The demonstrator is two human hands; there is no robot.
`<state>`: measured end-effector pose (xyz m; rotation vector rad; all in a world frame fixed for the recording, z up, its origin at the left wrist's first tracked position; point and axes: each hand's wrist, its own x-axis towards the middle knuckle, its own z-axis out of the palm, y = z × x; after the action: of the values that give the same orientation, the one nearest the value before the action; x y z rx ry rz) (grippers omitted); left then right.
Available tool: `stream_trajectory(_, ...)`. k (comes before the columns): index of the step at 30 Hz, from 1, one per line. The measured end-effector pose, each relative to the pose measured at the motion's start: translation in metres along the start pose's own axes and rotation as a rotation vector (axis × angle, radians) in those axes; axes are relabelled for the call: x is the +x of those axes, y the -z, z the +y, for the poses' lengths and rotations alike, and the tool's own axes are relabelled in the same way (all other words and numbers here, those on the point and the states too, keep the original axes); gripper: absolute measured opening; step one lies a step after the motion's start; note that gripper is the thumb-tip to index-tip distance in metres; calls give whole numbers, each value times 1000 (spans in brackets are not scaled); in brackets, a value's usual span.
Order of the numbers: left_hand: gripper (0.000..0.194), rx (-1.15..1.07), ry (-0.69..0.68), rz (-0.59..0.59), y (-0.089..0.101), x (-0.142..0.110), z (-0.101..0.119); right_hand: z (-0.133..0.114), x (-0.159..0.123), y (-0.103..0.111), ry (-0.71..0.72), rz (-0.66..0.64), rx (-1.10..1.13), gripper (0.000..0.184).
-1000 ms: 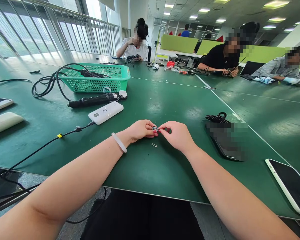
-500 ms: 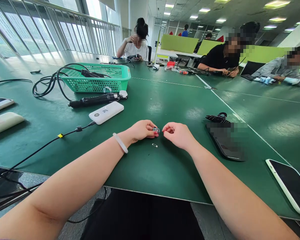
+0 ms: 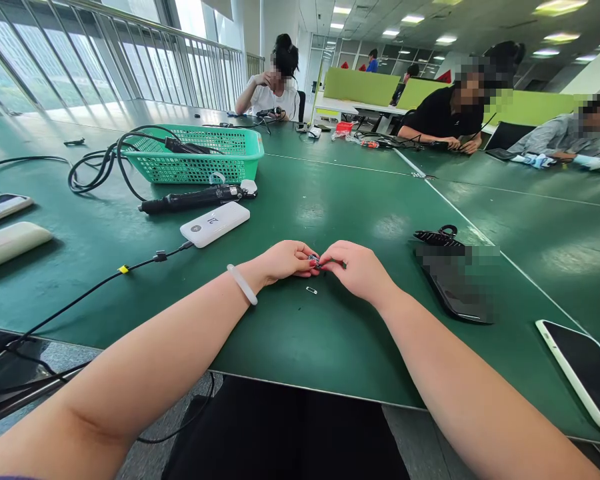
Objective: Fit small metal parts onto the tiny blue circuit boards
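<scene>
Two pale devices lie farthest left on the green table, back from its near edge. Next come a teal basket and a white power bank. The person's left hand pinches a small part above a tiny plate; the right hand, fingertips together, meets its right end, whether gripping I can't tell. Rightward, a phone lies by the near edge.
</scene>
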<state>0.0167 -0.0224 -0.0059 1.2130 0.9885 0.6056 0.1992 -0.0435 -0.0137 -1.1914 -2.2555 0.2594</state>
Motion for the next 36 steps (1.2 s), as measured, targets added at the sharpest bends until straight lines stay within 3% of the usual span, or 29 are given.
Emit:
stream_trajectory(6, 11, 44, -14, -53, 4, 3, -4, -1, 2, 0, 108, -61, -93, 21)
stream_trajectory(12, 12, 131, -28, -85, 3, 2, -5, -2, 1, 2, 15, -159, 47, 23)
stream_trajectory(21, 13, 133, -5, -92, 3, 1, -2, 2, 0, 2, -108, -109, 234, 17)
stream_trajectory(30, 10, 59, 21, -97, 5, 2, -1, -3, -3, 4, 39, -43, 85, 17)
stream_trajectory(36, 13, 92, 11, -102, 4, 1, 0, -5, -2, 2, 39, -98, 18, 21)
